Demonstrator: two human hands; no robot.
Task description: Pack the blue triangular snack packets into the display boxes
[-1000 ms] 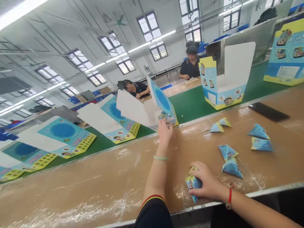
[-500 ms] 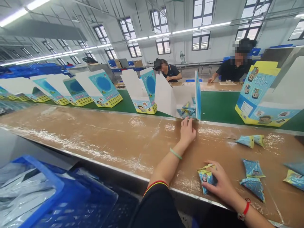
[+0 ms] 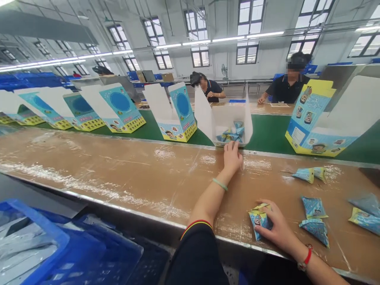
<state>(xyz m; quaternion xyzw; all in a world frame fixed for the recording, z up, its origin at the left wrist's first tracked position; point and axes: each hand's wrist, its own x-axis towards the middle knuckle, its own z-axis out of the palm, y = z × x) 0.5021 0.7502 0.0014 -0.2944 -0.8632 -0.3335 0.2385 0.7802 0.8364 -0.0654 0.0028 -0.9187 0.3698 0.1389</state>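
Note:
My left hand (image 3: 232,159), with a green bangle at its wrist, holds the front edge of an open white-lined carton (image 3: 208,124). Several small blue and yellow packets (image 3: 233,133) lie inside that carton. Lower right on the brown table, my right hand (image 3: 277,225) is closed around blue and yellow snack packets (image 3: 257,222); its palm hides part of them. To its right lie two blue packets (image 3: 314,207), one touching the other. Two more packets (image 3: 304,174) rest farther back, near the green belt.
Printed open cartons (image 3: 121,103) stand in a row along the green belt (image 3: 267,132) to the left. A larger-looking carton (image 3: 317,134) is at right. More packets (image 3: 365,219) lie at the right edge. A blue crate (image 3: 74,249) sits below the table. Two co-workers (image 3: 286,85) sit opposite.
The carton at my left hand has turned, so its right flap now shows white instead of blue print. My right hand keeps its hold on the packets. The view has shifted slightly.

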